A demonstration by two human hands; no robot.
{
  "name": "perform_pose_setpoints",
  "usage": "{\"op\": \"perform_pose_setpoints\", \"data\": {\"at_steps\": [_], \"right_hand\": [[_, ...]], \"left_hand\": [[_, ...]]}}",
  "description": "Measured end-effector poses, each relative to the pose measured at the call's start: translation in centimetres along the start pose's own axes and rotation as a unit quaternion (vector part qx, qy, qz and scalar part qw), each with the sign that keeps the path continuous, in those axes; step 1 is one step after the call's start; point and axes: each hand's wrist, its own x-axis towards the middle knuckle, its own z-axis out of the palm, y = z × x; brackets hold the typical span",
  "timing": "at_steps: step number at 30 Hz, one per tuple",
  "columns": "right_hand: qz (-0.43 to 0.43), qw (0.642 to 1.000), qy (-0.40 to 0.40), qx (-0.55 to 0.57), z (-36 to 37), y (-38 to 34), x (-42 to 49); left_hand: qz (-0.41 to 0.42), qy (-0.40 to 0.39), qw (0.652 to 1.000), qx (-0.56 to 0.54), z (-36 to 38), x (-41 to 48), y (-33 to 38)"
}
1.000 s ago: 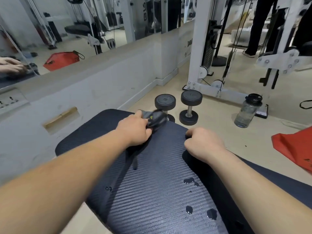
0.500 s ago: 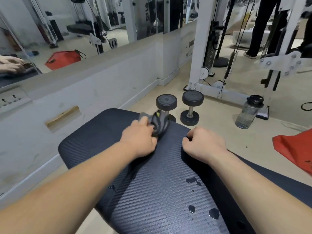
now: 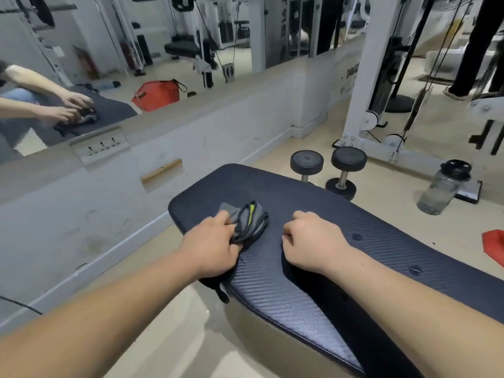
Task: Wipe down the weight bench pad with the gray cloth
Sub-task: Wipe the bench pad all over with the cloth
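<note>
The dark textured bench pad (image 3: 272, 186) runs from the middle of the view to the lower right. My left hand (image 3: 212, 249) presses a bunched gray cloth (image 3: 249, 222) with a yellow-green stripe onto the pad near its left edge; a dark end of the cloth hangs over that edge below my wrist. My right hand (image 3: 313, 241) rests as a closed fist on the pad just right of the cloth, holding nothing. Two small water drops (image 3: 356, 236) sit on the pad to the right of my right hand.
Two black dumbbells (image 3: 343, 170) stand on the floor beyond the pad. A clear water bottle (image 3: 444, 186) stands further right, by a white cable machine frame (image 3: 362, 85). A red bag (image 3: 493, 248) lies at the right edge. A mirrored wall with a low ledge runs along the left.
My left hand has dragged the cloth back toward me and leftward across the pad. The view has shifted left, so the bench's left edge and floor now show. My right fist stayed put.
</note>
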Motion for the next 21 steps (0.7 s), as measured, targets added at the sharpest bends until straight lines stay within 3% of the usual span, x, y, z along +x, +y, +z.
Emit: {"op": "perform_pose_setpoints", "data": {"at_steps": [2,4,10,14,16,18,21], "right_hand": [[-0.001,0.999,-0.034,-0.008,-0.1,-0.3,-0.5],[0.001,0.998,-0.064,0.005,-0.9,-0.4,-1.1],[0.021,0.996,-0.057,0.064,-2.3,-2.1,-3.6],[0.033,0.990,-0.125,0.064,-2.0,-2.5,-4.9],[0.027,0.990,-0.125,0.059,-1.4,-1.9,-5.4],[0.015,0.993,-0.107,0.053,-1.1,-1.1,-5.8],[-0.005,0.994,-0.077,0.078,-1.2,-0.5,-5.8]], "left_hand": [[0.079,0.000,0.997,-0.018,0.2,-3.5,0.6],[0.105,-0.017,0.994,-0.023,0.1,-4.8,-0.3],[-0.061,0.030,0.997,-0.033,0.3,-3.8,2.1],[0.063,-0.019,0.997,-0.050,0.8,-5.9,3.0],[0.086,-0.017,0.996,-0.019,0.3,-5.5,1.1],[0.031,0.001,0.999,0.013,-0.1,-3.5,-0.5],[-0.095,0.017,0.995,-0.026,-0.5,-1.2,-0.1]]}}
